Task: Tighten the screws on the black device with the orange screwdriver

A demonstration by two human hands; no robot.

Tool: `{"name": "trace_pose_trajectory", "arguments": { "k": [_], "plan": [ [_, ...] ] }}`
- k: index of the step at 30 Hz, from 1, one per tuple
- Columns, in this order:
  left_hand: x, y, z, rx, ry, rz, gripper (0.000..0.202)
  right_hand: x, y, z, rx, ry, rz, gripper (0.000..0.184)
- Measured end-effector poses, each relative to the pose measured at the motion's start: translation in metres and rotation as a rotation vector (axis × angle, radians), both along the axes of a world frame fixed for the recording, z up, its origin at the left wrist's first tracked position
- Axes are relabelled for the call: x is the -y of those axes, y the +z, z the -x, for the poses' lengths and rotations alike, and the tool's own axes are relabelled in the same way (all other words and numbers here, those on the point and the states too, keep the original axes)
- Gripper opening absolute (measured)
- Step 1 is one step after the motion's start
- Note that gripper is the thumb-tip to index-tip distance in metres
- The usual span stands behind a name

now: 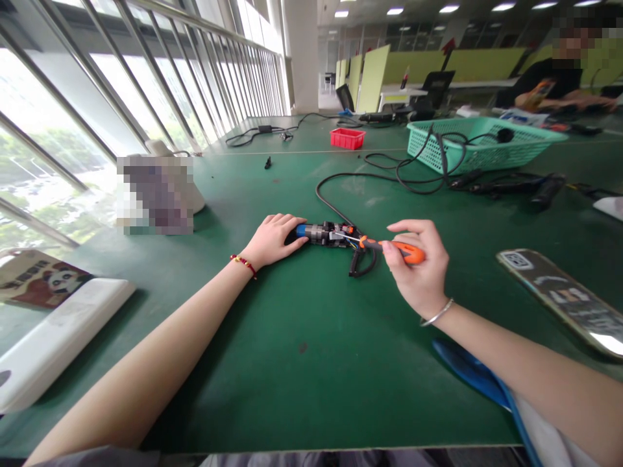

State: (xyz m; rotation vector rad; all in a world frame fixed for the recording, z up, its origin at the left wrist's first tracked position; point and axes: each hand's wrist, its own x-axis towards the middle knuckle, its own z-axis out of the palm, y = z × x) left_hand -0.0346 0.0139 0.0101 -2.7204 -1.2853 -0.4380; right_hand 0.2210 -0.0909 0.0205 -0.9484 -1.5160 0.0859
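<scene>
Left hand point(274, 242) clasps a device point(318, 233); right hand point(422, 271) grips a screwdriver point(374, 244) (tip apparently touching the device).

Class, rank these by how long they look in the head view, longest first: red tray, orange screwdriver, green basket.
1. Green basket
2. Orange screwdriver, partly covered by the right hand
3. Red tray

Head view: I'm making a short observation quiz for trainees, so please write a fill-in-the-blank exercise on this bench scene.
1. The right hand holds a grey-and-____ screwdriver.
2. The left hand holds the wired device at its ____-coloured end.
3. The small box to the left of the green basket is coloured ____.
4. In the picture, the phone lies to the ____ of the right hand.

Missing words: orange; blue; red; right.
</scene>
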Motion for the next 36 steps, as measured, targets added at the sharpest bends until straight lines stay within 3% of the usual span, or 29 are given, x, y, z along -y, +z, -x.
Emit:
{"name": "trace_pose_trajectory", "arguments": {
  "k": [9, 16, 23, 27, 33, 36],
  "plan": [
    [-0.001, -0.001, 0.001, -0.008, -0.001, -0.005, 0.052, -0.003, -0.007, -0.002, 0.032, 0.018, -0.129, 0.035],
    [0.007, 0.000, -0.011, 0.033, 0.000, -0.055, 0.050, 0.001, 0.000, 0.001, 0.032, -0.065, -0.068, 0.022],
    [0.024, -0.011, -0.046, 0.139, 0.057, -0.033, 0.051, -0.002, -0.007, -0.001, 0.038, -0.022, -0.128, 0.038],
    [0.024, -0.013, -0.046, 0.113, 0.044, -0.045, 0.052, -0.003, -0.008, -0.001, 0.016, -0.033, -0.132, 0.039],
    [0.023, -0.012, -0.044, 0.115, 0.055, -0.034, 0.054, 0.000, -0.002, 0.002, 0.020, -0.074, -0.063, 0.026],
    [0.024, -0.011, -0.045, 0.119, 0.062, -0.040, 0.056, -0.001, -0.005, 0.001, 0.031, -0.067, -0.111, 0.032]
  ]
}}
